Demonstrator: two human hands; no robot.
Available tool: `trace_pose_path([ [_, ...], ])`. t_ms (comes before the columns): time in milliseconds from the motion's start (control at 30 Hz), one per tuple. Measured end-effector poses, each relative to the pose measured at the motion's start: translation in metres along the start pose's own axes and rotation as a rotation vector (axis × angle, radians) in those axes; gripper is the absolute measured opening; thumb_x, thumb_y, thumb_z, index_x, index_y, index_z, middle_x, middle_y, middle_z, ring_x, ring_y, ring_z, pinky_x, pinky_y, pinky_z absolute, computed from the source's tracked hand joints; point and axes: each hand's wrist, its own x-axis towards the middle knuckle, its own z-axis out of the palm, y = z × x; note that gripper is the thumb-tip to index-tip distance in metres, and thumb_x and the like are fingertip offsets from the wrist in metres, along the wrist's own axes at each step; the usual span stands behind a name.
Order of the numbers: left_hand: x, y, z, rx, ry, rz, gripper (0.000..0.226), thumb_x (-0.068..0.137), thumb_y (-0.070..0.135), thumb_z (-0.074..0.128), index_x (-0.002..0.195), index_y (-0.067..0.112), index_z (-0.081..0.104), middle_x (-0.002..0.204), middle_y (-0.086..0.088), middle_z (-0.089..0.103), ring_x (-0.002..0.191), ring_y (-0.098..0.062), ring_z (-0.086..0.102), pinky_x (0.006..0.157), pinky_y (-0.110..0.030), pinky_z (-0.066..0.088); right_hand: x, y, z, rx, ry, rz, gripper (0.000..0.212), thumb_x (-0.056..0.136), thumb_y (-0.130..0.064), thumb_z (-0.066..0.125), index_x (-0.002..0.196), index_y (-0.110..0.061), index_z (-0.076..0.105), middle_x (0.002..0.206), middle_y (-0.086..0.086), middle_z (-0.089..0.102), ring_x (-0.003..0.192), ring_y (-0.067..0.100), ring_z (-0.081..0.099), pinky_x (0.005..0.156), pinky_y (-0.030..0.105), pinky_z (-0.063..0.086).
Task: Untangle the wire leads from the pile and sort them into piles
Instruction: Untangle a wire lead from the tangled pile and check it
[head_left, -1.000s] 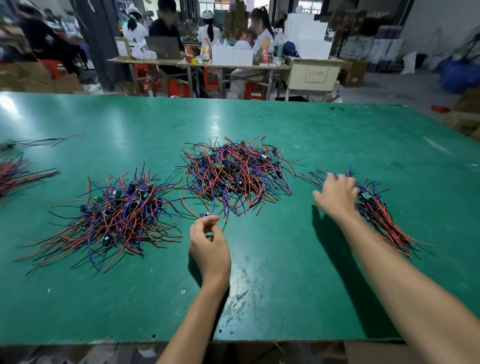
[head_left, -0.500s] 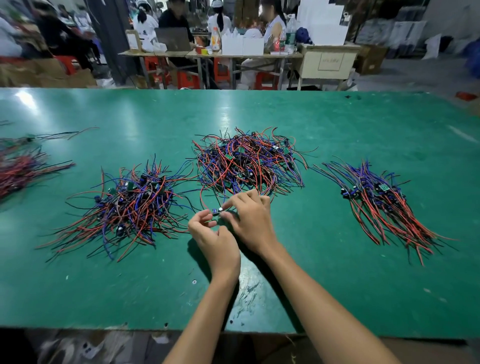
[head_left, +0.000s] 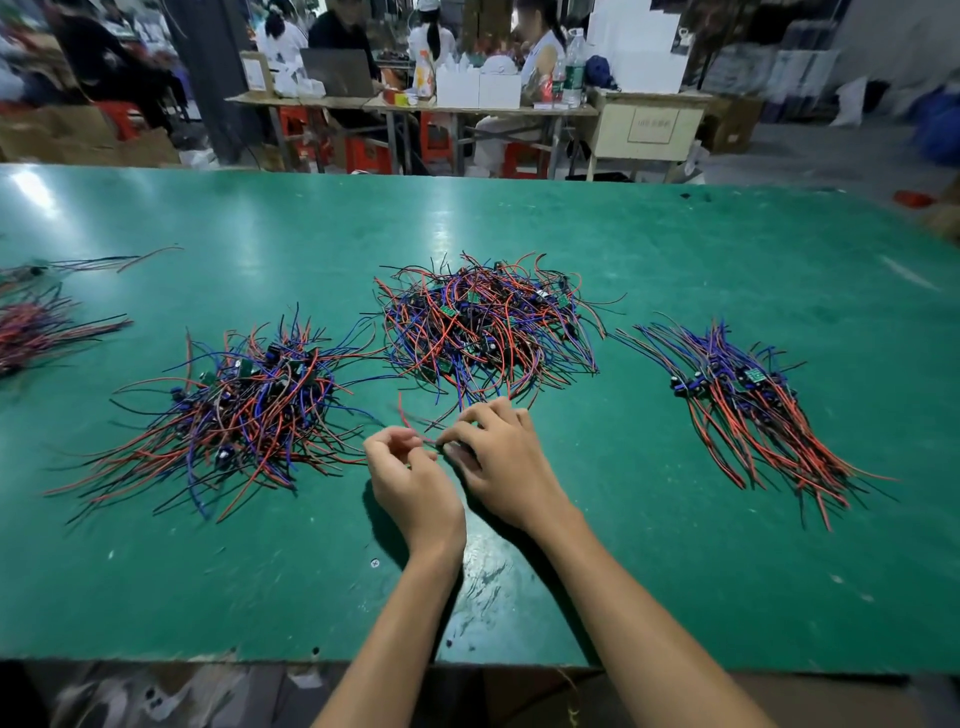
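- One wire lead (head_left: 415, 423) sits pinched between both hands, just below the middle pile (head_left: 488, 327); its red tail runs up-left
- Left hand (head_left: 410, 480) and right hand (head_left: 498, 462) both grasp it, fingertips meeting
- Combed pile (head_left: 753, 405) lies well right, nearer the right hand; green table (head_left: 675, 571) beneath

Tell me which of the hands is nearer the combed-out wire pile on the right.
Right. The right hand sits at centre, well apart from the combed-out pile; the left hand is beside it, on the side farther from the pile.
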Motion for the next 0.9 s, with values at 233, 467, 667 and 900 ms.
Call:
trace_pose_path([
  [233,-0.011,0.000,-0.007,-0.094,-0.290,0.012,0.018,0.079,0.017,0.051,0.069,0.016,0.066,0.067,-0.009,0.068,0.046,-0.021,0.053,0.046,-0.027,0.040,-0.015,0.002,-0.008,0.122,0.533,0.088,0.011,0.098,-0.024,0.067,0.105,-0.020,0.072,0.100,-0.006,0.066,0.091,0.021,0.056,0.076,0.035,0.047],
  [467,-0.003,-0.006,-0.002,-0.007,-0.318,0.115,0.016,0.099,0.020,0.064,0.092,0.016,0.077,0.081,0.003,0.076,0.073,-0.007,0.067,0.072,-0.026,0.052,-0.017,0.001,-0.010,0.247,0.393,0.040,0.022,0.087,-0.021,0.076,0.109,-0.023,0.070,0.102,-0.014,0.067,0.090,0.014,0.058,0.080,0.038,0.051],
  [667,0.000,-0.005,-0.003,-0.124,-0.320,0.050,0.020,0.104,0.020,0.054,0.094,0.017,0.071,0.079,-0.001,0.076,0.076,-0.015,0.072,0.066,-0.022,0.055,-0.032,0.009,-0.013,0.538,0.127,0.306,0.035,0.078,-0.042,0.080,0.110,-0.038,0.068,0.103,-0.016,0.070,0.081,0.011,0.058,0.076,0.024,0.050],
  [900,0.000,-0.001,-0.004,-0.209,-0.325,0.000,0.019,0.102,0.022,0.056,0.091,0.016,0.070,0.074,0.001,0.076,0.069,-0.009,0.070,0.067,-0.019,0.055,-0.032,0.005,-0.019,0.639,0.139,0.375,0.019,0.084,-0.028,0.082,0.099,-0.029,0.072,0.092,-0.017,0.075,0.081,0.009,0.069,0.079,0.033,0.055],
])
